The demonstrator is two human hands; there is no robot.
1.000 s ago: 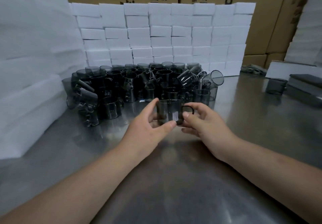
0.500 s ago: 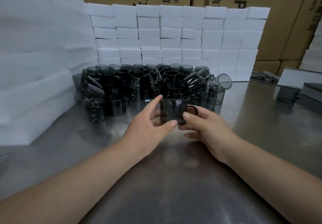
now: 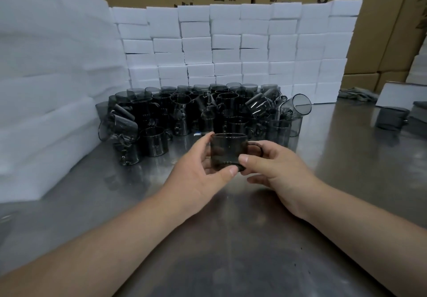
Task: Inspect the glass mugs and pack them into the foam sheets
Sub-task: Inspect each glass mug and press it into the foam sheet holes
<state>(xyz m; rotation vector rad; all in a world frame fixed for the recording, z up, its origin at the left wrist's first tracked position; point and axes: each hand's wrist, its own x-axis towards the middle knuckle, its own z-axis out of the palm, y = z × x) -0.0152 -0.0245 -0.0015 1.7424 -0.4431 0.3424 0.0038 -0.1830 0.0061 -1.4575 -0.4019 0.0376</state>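
Observation:
A smoky grey glass mug (image 3: 227,150) is held upright between both hands, a little above the steel table (image 3: 231,239), with its handle pointing right. My left hand (image 3: 198,179) wraps the mug's left side, thumb under its base. My right hand (image 3: 275,169) grips the right side near the handle. Behind the mug stands a dense heap of several grey glass mugs (image 3: 196,114), some upright, some tipped. White foam sheets (image 3: 41,93) are stacked high on the left.
A wall of white foam blocks (image 3: 242,49) runs along the back, with cardboard boxes (image 3: 381,24) behind it. At the right stand a lone grey mug (image 3: 390,117) and a white box (image 3: 397,93).
Both hands have kept their hold on the mug and lifted it slightly toward me. The camera view has shifted a little left and closer.

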